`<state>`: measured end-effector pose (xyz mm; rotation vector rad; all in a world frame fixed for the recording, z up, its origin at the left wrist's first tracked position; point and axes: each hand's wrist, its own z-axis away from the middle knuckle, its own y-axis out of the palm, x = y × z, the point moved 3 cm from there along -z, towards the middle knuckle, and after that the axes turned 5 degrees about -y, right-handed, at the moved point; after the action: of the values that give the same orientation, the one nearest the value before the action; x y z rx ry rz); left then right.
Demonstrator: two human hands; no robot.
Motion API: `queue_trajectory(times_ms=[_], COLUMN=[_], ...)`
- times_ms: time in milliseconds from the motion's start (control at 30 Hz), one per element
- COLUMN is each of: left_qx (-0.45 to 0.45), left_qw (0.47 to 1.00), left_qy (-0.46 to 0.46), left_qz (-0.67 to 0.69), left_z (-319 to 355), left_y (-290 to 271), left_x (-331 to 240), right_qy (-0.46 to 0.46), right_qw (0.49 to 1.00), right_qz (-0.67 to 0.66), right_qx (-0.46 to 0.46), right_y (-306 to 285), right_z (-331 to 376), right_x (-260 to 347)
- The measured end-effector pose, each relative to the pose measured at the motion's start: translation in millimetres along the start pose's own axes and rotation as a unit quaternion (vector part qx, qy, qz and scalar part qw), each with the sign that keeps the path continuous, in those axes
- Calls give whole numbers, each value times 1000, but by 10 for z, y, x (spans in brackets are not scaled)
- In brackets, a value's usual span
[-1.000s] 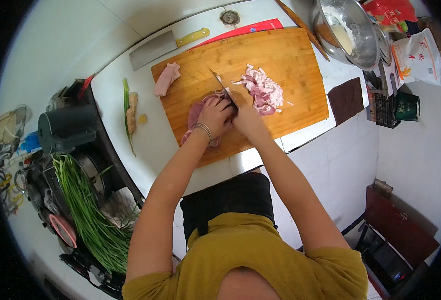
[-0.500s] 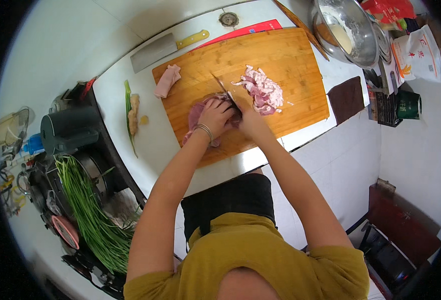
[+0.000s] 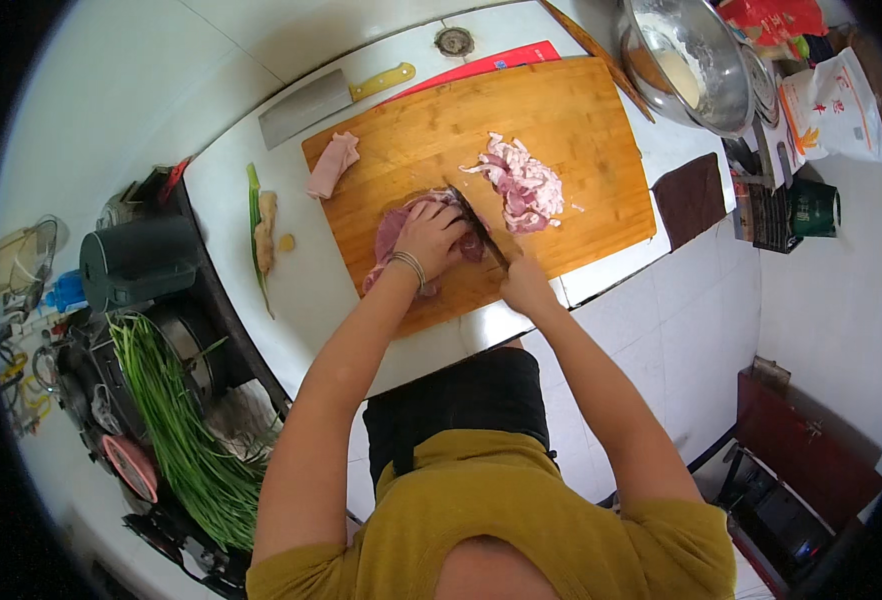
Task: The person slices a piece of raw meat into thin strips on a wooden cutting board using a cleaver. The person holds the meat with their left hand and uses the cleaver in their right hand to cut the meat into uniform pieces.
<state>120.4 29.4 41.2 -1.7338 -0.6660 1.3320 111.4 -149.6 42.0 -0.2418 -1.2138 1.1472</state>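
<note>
A wooden cutting board [image 3: 571, 110] lies on the white counter with a slab of raw meat [image 3: 389, 235] near its front left. My left hand [image 3: 431, 232] presses down on the meat, fingers curled over it beside the blade. In my right hand [image 3: 527, 287] is the handle of a knife [image 3: 483, 228]; its dark blade stands edge-down at the meat's right side. Right of the knife, a heap of sliced pale and pink meat [image 3: 521, 185] sits on the board. A rolled piece of pork skin [image 3: 335, 163] rests at the board's left edge.
A cleaver [image 3: 306, 108] lies behind the board, near a red flat packet [image 3: 481, 66]. Ginger [image 3: 265, 230] and a green onion [image 3: 253, 200] are at left. A steel bowl of dough [image 3: 731, 100] stands at back right. A dark cloth [image 3: 691, 200] hangs over the counter's edge.
My right hand has drawn back toward me with the knife, and more of the blade now shows along the meat. My left hand stays on the meat.
</note>
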Motion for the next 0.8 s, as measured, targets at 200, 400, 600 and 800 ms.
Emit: queue_trajectory(times_ms=[200,400,600,800], left_qx=[4,9,8,-9], left_qw=[1000,1000,1000,1000], left_qy=[-4,-8,-2,-13], left_qz=[19,0,4,-2], left_z=[-4,-9,-10,13], left_y=[2,-6,12,-9], left_x=[-7,11,-24,3], right_qy=[89,-35,74,23], right_qw=[987,990,986,995], right_qz=[60,77,87,73], right_qx=[121,-110,120,-62], right_y=[-47,135,-121,121], right_z=[-752,162,-713,183], right_x=[302,-161,248,-147])
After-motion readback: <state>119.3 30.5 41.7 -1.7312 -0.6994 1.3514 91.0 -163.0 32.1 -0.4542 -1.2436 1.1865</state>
